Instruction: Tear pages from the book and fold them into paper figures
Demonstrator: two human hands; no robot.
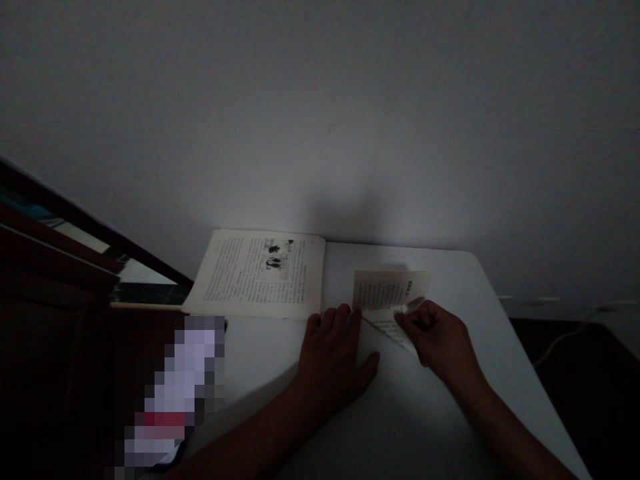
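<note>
A sheet of printed paper, partly folded, is on the white table between my hands. One fold runs slantwise along its lower edge, and its upper part appears raised. My right hand pinches the paper's right side between thumb and fingers. My left hand rests on the table with fingers spread, the fingertips at the paper's left corner. Left of it lies a stack of printed pages with a small black-and-white picture on top.
The white table stands against a pale wall. A pixelated, phone-like object lies at the table's left edge. Dark wooden furniture is at the left. A thin cable hangs beyond the right edge.
</note>
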